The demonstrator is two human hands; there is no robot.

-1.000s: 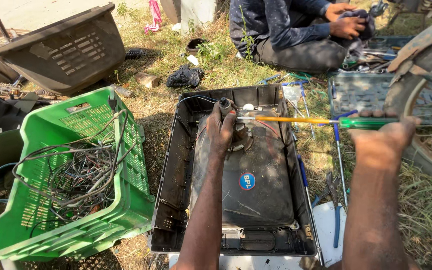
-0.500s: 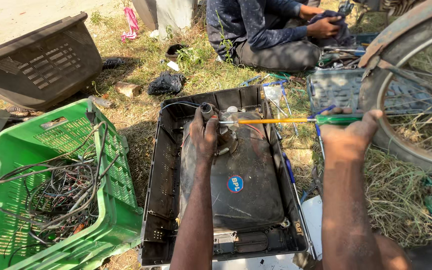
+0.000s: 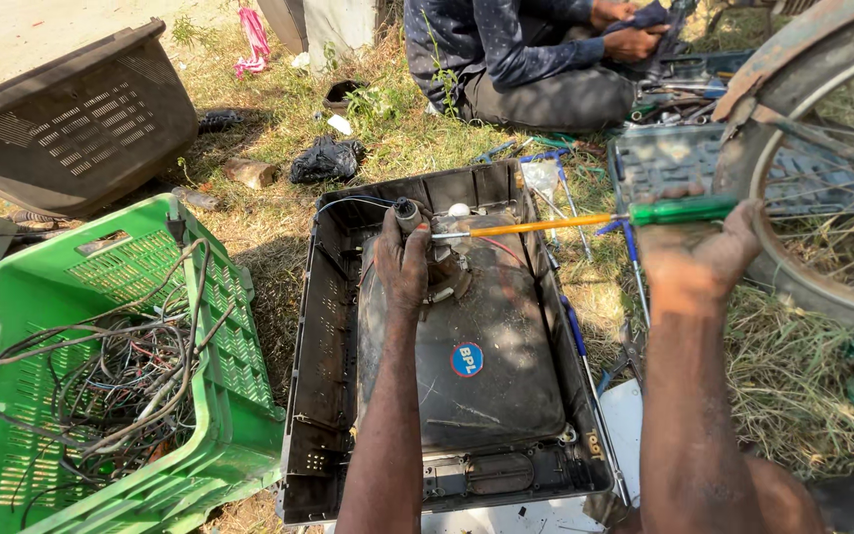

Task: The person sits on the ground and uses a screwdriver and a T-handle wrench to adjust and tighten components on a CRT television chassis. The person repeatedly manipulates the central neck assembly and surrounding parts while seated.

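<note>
**Opened television shell on the grass: tube neck under the screwdriver**

At nine o'clock a green crate (image 3: 101,396) stands on the grass, holding a tangle of cut wires (image 3: 101,386). Above it, at ten o'clock, a dark crate (image 3: 71,119) lies tipped on its side.

At centre sits the black television shell (image 3: 318,336), back removed, with the dusty picture tube (image 3: 476,366) lying face down inside it. The left hand (image 3: 402,262) rests on the upper end of the tube, fingers curled and pressed together around the neck fittings; whether they actually pinch a part cannot be told.

From the neck toward three o'clock runs a long screwdriver (image 3: 565,223), yellow shaft, green handle. The right hand (image 3: 699,262) lies under the handle; its fingers are hidden from this angle, so their closure cannot be told.

At two o'clock a bicycle wheel (image 3: 822,198) leans in. At twelve o'clock another person (image 3: 526,59) sits working with a cloth.

Judgement on handling: the tube looks heavy, rigid glass, and fragile at the narrow neck. It is best gripped at the broad flanks of the bell, never the neck. The plastic shell appears light, somewhat flexible, with sharp broken edges.
</note>
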